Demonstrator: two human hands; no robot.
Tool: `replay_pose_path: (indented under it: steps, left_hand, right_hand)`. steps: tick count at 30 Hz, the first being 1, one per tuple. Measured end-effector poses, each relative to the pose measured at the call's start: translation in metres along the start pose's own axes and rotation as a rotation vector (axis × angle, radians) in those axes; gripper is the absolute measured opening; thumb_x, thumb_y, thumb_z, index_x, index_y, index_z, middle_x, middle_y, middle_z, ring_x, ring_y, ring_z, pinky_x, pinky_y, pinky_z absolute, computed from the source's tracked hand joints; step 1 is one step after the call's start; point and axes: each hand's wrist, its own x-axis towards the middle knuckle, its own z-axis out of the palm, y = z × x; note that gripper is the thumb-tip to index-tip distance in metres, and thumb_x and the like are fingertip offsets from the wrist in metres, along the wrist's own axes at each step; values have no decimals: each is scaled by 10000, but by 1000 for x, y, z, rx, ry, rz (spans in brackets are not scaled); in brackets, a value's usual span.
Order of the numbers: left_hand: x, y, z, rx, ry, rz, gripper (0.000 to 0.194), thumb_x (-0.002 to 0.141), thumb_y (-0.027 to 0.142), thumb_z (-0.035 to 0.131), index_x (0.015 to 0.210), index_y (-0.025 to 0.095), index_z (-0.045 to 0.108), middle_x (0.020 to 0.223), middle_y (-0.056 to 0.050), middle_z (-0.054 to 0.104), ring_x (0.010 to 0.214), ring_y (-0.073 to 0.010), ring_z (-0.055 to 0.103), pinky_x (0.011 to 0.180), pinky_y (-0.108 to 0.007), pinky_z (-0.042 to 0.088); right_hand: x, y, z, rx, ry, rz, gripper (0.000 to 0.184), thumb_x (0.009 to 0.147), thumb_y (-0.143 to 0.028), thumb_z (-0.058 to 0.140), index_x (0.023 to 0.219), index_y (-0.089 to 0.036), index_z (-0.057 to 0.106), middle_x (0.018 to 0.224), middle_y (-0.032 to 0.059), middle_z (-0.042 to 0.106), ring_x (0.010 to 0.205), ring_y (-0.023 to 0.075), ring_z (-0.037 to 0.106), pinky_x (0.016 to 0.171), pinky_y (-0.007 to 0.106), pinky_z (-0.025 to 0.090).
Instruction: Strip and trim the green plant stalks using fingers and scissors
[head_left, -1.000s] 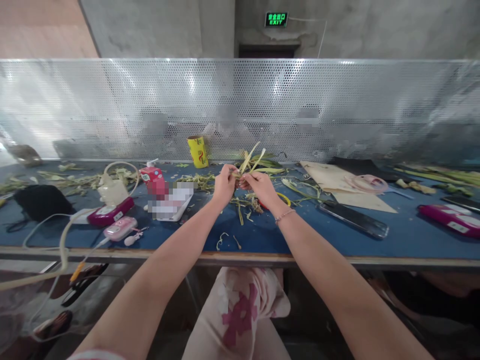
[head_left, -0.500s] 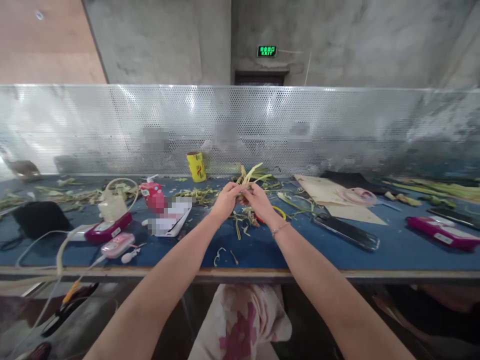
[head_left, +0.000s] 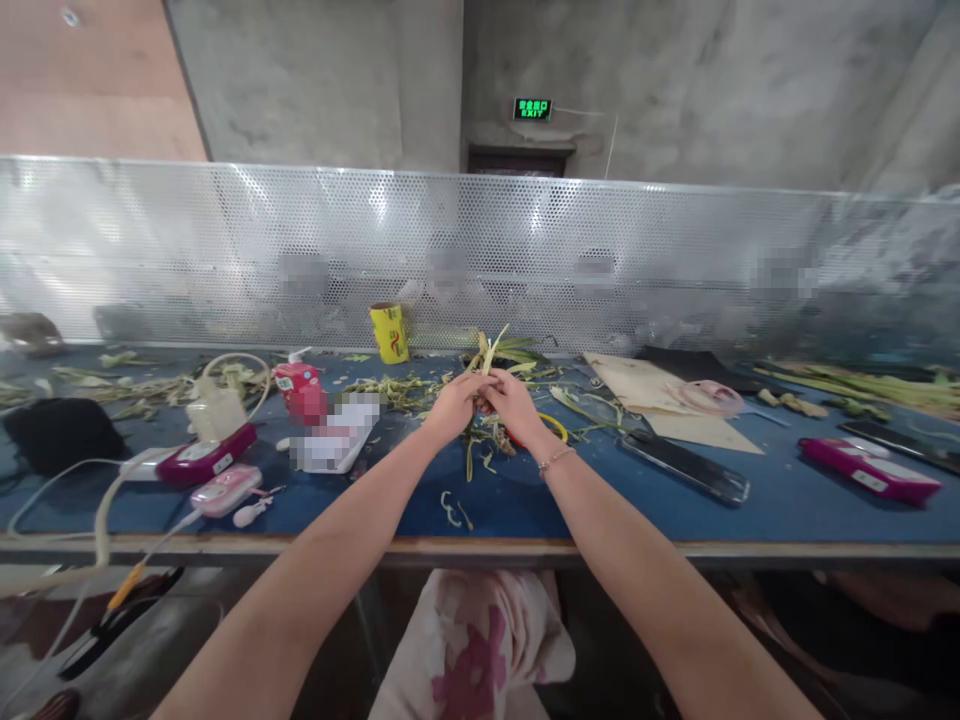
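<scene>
My left hand (head_left: 453,404) and my right hand (head_left: 513,402) meet over the middle of the blue tabletop, fingers bent inward and touching. Between them they grip a pale yellow-green plant stalk (head_left: 491,352), its tip sticking up past my fingertips. Its lower part is hidden by the hands. Green leaves and stalk scraps (head_left: 523,351) lie just behind, and loose peelings (head_left: 470,462) lie below the hands. Partly behind my right wrist is a yellow and red ring (head_left: 556,427).
A yellow roll (head_left: 390,333) stands before the perforated metal screen (head_left: 480,225). Left are a red pump bottle (head_left: 301,391), a white device (head_left: 345,437), cables and a pink gadget (head_left: 226,490). Right are a black phone (head_left: 686,466), cardboard (head_left: 637,385) and a magenta box (head_left: 868,470).
The view has shifted slightly. My hands stay together, with fingers drawn closer; fewer pale leaf strips spread above them, and the stalk tip stands more upright.
</scene>
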Motion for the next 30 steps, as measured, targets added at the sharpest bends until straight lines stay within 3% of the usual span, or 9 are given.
replay_pose_path:
  steps: [7,13,21,25,27,30]
  left_hand:
    - [2,3,-2,-35,51,-124,537,688,-23,319,1108,151,605,1035,-80,627,850,-132,582,774,-266,492]
    - [2,0,-3,-36,69,-255,559,652,-32,335,1118,124,602,1017,-97,623,782,-124,586,746,-259,494]
    - [2,-3,-3,-42,144,-237,554,638,-30,329,1073,149,620,1045,-73,617,859,-126,584,798,-260,485]
    - [1,-2,-5,-23,138,-193,553,640,-35,321,1064,152,623,1028,-70,622,908,-133,579,835,-276,477]
    - [1,-1,-4,-5,118,-167,554,635,-41,322,1059,143,626,1029,-76,625,936,-139,574,862,-289,468]
    - [2,0,-3,10,96,-145,566,618,-55,319,1053,134,629,1038,-83,629,942,-139,573,874,-291,463]
  right_hand:
    - [2,7,2,38,31,37,258,711,-350,575,909,-212,484,576,-32,568,512,141,554,531,294,463]
    - [3,12,7,248,124,91,247,684,-367,590,836,-214,470,674,-38,582,552,105,566,636,301,493]
    - [0,4,3,242,146,222,154,580,-273,630,641,-188,516,569,-36,529,548,104,509,583,265,428]
    - [-2,1,1,356,119,359,230,589,-367,628,707,-179,566,647,-13,555,599,113,509,561,250,393]
    - [-1,1,0,370,170,350,303,606,-435,611,773,-183,587,749,5,583,653,117,516,578,247,395]
    - [2,1,-2,322,280,226,343,649,-471,572,851,-194,590,855,22,602,729,126,526,613,245,401]
